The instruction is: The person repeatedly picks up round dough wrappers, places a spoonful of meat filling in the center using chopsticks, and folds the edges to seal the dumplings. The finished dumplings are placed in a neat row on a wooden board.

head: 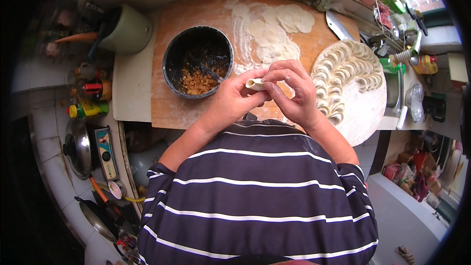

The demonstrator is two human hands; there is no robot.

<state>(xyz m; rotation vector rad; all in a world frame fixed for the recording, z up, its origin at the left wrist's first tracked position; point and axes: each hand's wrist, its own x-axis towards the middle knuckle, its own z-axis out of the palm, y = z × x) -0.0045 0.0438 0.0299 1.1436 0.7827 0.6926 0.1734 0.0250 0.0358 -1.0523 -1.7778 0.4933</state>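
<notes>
A half-folded dumpling is held between both hands above the board's near edge, its left end still gaping. My left hand cradles it from below and the left. The fingertips of my right hand pinch its right end. Left of the hands stands a dark pot of crumbly brown filling, with a utensil leaning in it. Floured dough wrappers lie overlapped beyond the hands. To the right, a round board carries curved rows of folded dumplings.
A cleaver lies at the wooden board's back right. Behind the round board is a sink. A greenish container with utensils stands at the back left. Bottles and a gas stove with a lidded pan are further left.
</notes>
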